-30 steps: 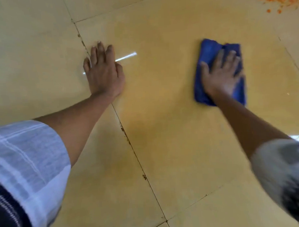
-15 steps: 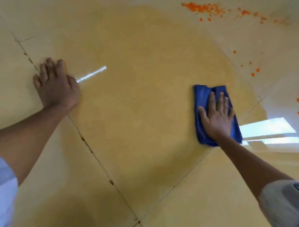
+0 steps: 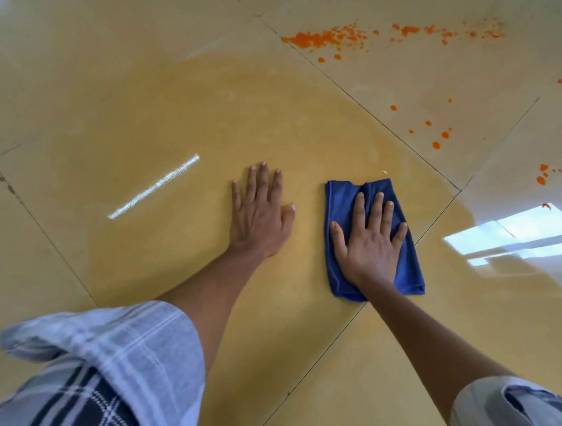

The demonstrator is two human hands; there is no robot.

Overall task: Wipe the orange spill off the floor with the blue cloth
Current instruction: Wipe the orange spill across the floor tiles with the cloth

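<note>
While both hands lay flat, right hand (image 3: 368, 244) pressing blue cloth (image 3: 340, 203), left hand (image 3: 260, 213) on floor (image 3: 139, 106), orange spill (image 3: 323, 38) remained unwiped.

The right hand (image 3: 369, 244) hides the blue cloth's (image 3: 338, 197) middle.

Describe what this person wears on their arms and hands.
Both hands are bare: no gloves, rings or watch show on the left hand or the right hand. Each forearm is bare up to a short, loose sleeve of pale blue-white check with dark navy plaid lower down; the right sleeve looks the same.
</note>
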